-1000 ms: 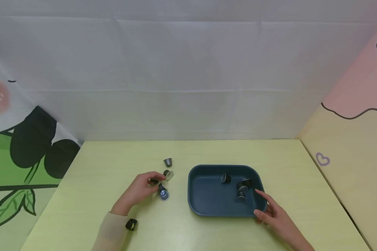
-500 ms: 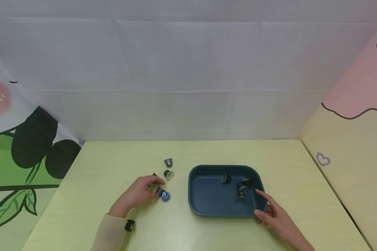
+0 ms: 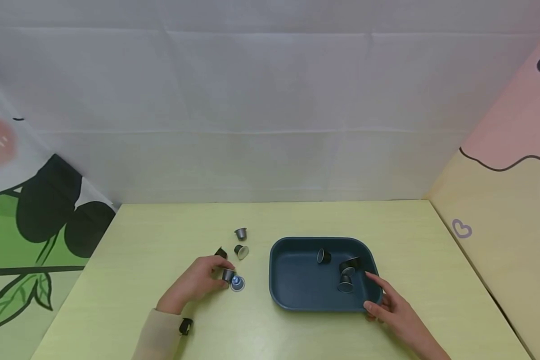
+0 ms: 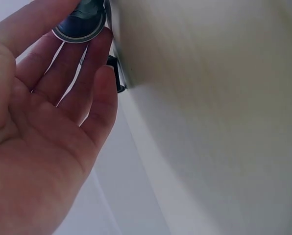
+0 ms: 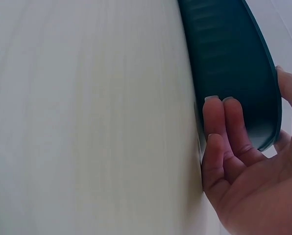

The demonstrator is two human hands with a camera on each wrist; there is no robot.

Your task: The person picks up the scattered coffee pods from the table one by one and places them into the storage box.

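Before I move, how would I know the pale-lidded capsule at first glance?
Start at the dark blue tray and look left, to the left hand. Just beyond it, a little nearer the person than the small grey capsule, the pale-lidded capsule lies tipped over. Its cream lid shows plainly as a disc; no neighbour shows one so pale.

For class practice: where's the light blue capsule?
Head view: the light blue capsule is left of the tray, beside the dark capsule in the left hand.

Pale yellow table (image 3: 261, 330); creased white cloth (image 3: 270, 110) at far side. Left: printed cartoon panel (image 3: 40, 220). Right: pink-and-cream panel (image 3: 504, 200) bearing purple heart (image 3: 462, 233).
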